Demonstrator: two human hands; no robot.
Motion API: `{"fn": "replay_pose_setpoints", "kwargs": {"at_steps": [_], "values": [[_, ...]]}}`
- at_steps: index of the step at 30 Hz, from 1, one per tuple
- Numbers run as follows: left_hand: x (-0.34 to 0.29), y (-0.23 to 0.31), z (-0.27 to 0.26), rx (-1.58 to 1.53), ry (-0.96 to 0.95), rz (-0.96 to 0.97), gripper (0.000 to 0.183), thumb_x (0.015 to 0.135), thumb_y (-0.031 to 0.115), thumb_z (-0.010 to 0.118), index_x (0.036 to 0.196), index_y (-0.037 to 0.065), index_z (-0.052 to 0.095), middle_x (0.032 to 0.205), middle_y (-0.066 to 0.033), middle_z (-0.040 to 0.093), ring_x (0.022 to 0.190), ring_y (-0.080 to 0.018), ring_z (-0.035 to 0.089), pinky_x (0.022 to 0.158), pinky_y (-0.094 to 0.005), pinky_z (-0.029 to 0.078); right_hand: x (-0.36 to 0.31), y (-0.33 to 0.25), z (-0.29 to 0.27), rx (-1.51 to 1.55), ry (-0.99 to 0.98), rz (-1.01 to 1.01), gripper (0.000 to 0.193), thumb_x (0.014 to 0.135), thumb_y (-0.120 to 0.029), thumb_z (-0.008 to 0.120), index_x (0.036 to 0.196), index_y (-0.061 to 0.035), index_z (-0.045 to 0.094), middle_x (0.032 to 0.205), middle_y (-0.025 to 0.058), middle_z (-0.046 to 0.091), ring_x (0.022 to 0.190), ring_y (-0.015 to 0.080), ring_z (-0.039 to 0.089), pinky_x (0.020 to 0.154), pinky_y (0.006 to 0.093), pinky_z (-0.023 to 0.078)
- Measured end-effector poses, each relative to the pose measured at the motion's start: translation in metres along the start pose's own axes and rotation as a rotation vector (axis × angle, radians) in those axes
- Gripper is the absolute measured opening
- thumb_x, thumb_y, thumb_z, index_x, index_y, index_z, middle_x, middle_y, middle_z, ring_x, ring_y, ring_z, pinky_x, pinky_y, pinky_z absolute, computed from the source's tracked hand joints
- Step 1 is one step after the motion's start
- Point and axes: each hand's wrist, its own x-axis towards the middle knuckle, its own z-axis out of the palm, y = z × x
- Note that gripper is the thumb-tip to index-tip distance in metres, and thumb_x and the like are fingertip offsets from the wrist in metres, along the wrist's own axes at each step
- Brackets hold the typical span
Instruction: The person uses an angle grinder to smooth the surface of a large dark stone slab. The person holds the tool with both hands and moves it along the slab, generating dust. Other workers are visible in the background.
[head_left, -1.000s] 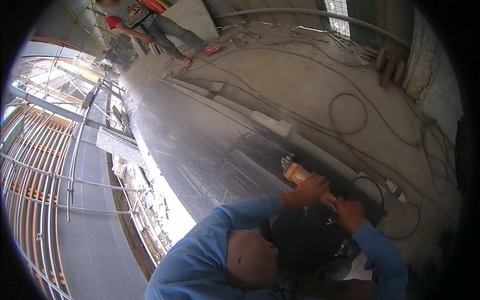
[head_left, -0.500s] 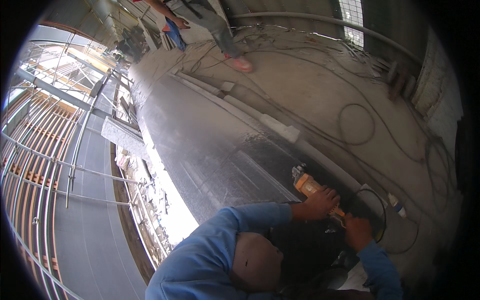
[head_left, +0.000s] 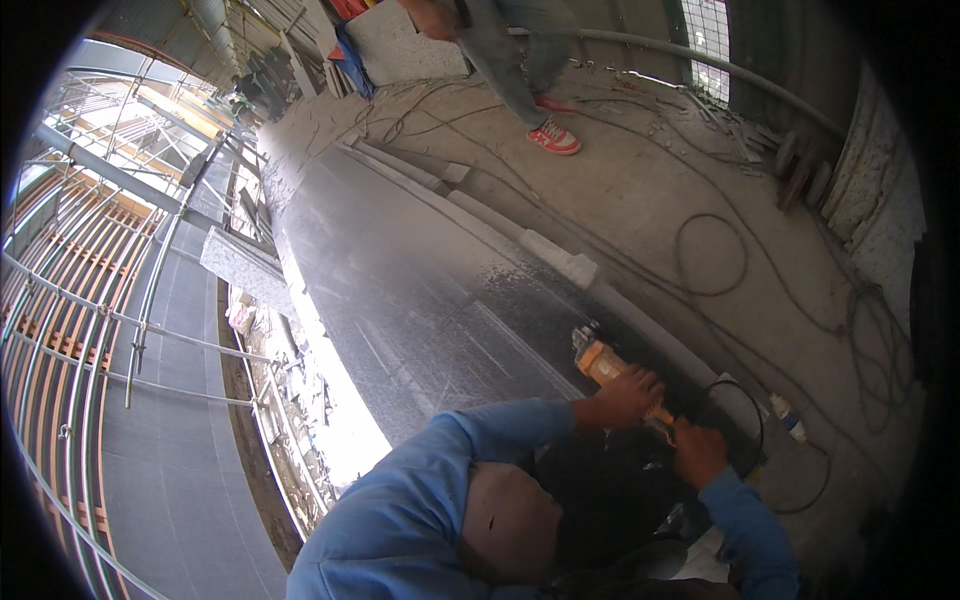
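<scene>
An orange angle grinder point(head_left: 602, 368) lies low over a long dark stone slab point(head_left: 420, 290), its metal head pointing away from me. Wrapped over the middle of its body is my left hand point(head_left: 628, 396), closed. Behind it, my right hand point(head_left: 700, 452) grips the rear end of the tool, also closed. A black cord loops out from beside the right hand. Pale scratch lines and dust mark the slab around the grinder; whether the disc touches the stone I cannot tell. Blue sleeves cover both my arms.
A co-worker's leg with a red shoe point(head_left: 553, 137) stands beyond the slab. Pale stone strips point(head_left: 555, 258) lie along its right side. Coiled cables point(head_left: 712, 255) cross the dusty floor, near a white-and-blue cylindrical object point(head_left: 788, 418). Metal scaffold poles point(head_left: 190, 338) are on the left.
The grinder and both my hands have shifted slightly left and away from me. The co-worker has stepped to the right. My grip stays the same.
</scene>
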Motion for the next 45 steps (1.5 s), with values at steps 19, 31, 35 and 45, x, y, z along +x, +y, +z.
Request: {"fn": "replay_pose_setpoints", "kwargs": {"at_steps": [19, 31, 35, 45], "values": [[-0.006, 0.01, 0.008, -0.114, 0.032, -0.046, 0.066, 0.066, 0.029, 0.081, 0.123, 0.004, 0.059, 0.118, -0.0175, 0.058, 0.113, -0.037, 0.055, 0.102, -0.0482, 0.045, -0.021, 0.006, 0.01, 0.129, 0.062, -0.067, 0.039, 0.084, -0.006, 0.061, 0.122, -0.0083, 0.054, 0.097, 0.016, 0.068, 0.085, 0.0366, 0.069, 0.072, 0.0494, 0.054], [0.006, 0.003, -0.02, -0.016, -0.189, -0.017, 0.077, 0.065, 0.023, 0.087, 0.13, 0.004, 0.05, 0.121, -0.0172, 0.054, 0.117, -0.0375, 0.054, 0.103, -0.0485, 0.044, -0.009, -0.002, -0.013, 0.08, 0.01, -0.005, 0.02, 0.089, -0.01, 0.062, 0.106, -0.0008, 0.06, 0.084, 0.0162, 0.072, 0.078, 0.0319, 0.074, 0.067, 0.0436, 0.059], [0.01, 0.016, -0.024, -0.034, -0.167, -0.002, 0.077, 0.065, 0.026, 0.088, 0.129, 0.004, 0.051, 0.12, -0.017, 0.054, 0.115, -0.0369, 0.055, 0.102, -0.048, 0.044, -0.022, -0.001, -0.02, 0.071, -0.019, 0.009, 0.019, 0.088, -0.01, 0.062, 0.104, -0.0001, 0.059, 0.081, 0.0159, 0.071, 0.077, 0.0319, 0.073, 0.066, 0.0441, 0.059], [0.018, 0.036, -0.027, -0.077, -0.094, 0.074, 0.075, 0.062, 0.023, 0.088, 0.125, 0.004, 0.053, 0.114, -0.017, 0.055, 0.11, -0.0368, 0.057, 0.099, -0.0487, 0.045, -0.05, 0.002, -0.026, 0.058, 0.071, 0.034, 0.017, 0.086, -0.01, 0.062, 0.1, -0.0009, 0.059, 0.074, 0.0158, 0.07, 0.069, 0.0329, 0.072, 0.06, 0.0447, 0.057]]}}
